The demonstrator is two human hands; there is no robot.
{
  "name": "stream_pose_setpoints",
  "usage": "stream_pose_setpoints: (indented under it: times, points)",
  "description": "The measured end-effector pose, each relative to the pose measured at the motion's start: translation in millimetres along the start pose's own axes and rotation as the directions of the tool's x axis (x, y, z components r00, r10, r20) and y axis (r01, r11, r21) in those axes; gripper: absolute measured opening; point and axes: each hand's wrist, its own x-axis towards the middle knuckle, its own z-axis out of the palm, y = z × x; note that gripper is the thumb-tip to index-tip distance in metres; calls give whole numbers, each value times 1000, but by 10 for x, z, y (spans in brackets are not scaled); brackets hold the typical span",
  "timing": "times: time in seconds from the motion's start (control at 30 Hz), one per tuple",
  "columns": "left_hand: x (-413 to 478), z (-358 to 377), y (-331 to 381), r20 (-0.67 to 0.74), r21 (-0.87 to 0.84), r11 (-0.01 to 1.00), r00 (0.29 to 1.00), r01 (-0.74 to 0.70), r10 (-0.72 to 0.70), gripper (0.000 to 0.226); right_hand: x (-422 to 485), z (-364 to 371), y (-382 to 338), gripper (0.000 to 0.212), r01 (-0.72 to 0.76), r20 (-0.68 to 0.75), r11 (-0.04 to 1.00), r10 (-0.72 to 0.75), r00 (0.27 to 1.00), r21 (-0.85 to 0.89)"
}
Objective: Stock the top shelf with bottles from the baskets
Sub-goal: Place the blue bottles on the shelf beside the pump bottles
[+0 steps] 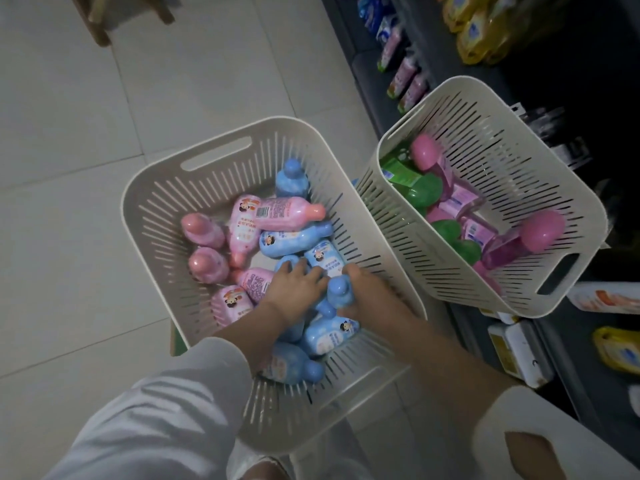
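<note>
A cream slotted basket [221, 157] on the floor holds several pink bottles [277, 211] and blue bottles [294, 239]. Both hands reach into it. My left hand [292, 285] lies over a blue bottle, fingers curled onto it. My right hand [363, 289] grips an upright blue bottle [339, 291] by its body, the cap showing between the hands. A second cream basket [540, 188] to the right, tilted against the shelving, holds green bottles [426, 190] and pink-capped bottles [543, 230].
Dark shelving [377, 77] runs along the right with pink packs [408, 81], yellow packs [481, 36] and boxes [519, 351] on lower levels. Pale tiled floor [86, 168] spreads to the left. A wooden furniture leg [100, 29] stands at top left.
</note>
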Motion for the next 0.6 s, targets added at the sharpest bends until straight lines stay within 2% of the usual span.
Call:
stream_pose_setpoints:
  times: [0.1,0.23,0.33,0.43,0.47,0.6]
  points:
    - [-126,-143,-52,1,-110,994,1000,-7,7,58,-73,-46,-30,42,-32,-44,999,34,998,41]
    - [-341,-475,-113,-41,-356,931,994,78,-99,50,-239,-234,-222,29,-22,-153,992,41,987,125]
    - [-504,-818,-183,-53,-576,812,988,91,-148,60,-428,-576,-451,39,-29,-172,990,53,984,140]
    - [-674,-1231,-248,-91,-780,625,986,18,-143,72,-646,-857,-577,51,-62,-201,965,115,973,255]
    - [-723,-1378,-267,-110,-801,599,983,-2,-144,77,-735,-948,-644,53,-49,-226,956,118,967,291]
    - [-839,-2043,-268,-230,-776,619,968,-120,-101,89,-1031,-1309,-817,62,-4,-348,928,144,926,373]
